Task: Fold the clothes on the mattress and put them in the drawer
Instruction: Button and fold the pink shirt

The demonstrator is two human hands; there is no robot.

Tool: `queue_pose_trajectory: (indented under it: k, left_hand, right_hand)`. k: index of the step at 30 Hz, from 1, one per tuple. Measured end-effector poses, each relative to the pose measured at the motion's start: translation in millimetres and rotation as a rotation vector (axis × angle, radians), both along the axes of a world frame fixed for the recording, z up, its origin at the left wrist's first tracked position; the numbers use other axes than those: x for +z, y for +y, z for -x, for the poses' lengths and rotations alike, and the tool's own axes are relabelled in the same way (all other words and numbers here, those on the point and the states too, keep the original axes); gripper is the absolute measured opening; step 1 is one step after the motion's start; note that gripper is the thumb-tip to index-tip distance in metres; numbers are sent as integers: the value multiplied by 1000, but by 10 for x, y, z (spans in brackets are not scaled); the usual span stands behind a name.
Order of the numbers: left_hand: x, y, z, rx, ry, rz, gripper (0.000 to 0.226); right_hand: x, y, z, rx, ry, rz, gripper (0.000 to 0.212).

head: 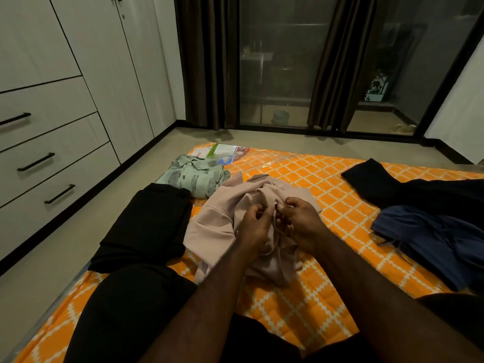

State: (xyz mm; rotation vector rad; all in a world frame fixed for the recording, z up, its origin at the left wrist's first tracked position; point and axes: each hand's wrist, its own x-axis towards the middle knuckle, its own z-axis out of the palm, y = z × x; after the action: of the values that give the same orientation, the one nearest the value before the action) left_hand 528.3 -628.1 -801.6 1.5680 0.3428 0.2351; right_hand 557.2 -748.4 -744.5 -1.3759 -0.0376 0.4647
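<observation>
A crumpled pale pink garment lies in the middle of the orange patterned mattress. My left hand and my right hand meet over it, both pinching its fabric and a thin drawstring between them. A folded black garment lies at the left, with a folded green camouflage shirt behind it. On the right lie a loose dark blue garment and a black garment. The white wardrobe's drawers at the left are closed.
A plastic-wrapped packet sits at the mattress's far left corner. Grey floor runs between the mattress and the wardrobe. Dark curtains and glass doors stand behind. My black-clad knee rests on the mattress at the near left.
</observation>
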Motion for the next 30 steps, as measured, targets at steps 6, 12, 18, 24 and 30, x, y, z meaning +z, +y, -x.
queue_pose_trajectory:
  k: [6, 12, 18, 24, 30]
  left_hand:
    - [-105, 111, 89, -220, 4, -960, 49]
    - [-63, 70, 160, -19, -49, -831, 53]
    - [55, 73, 146, -125, 6, -517, 30]
    - [22, 17, 140, -61, 74, -390, 25]
    - [70, 48, 158, -130, 99, -218, 38]
  right_hand:
    - [-11, -72, -109, -231, 52, -58, 22]
    - [-66, -135, -173, -170, -192, 286, 22]
    - [-47, -152, -157, -74, -257, 387, 19]
    - [16, -138, -95, 159, -212, 235, 36]
    - [44, -113, -56, 331, -322, 227, 35]
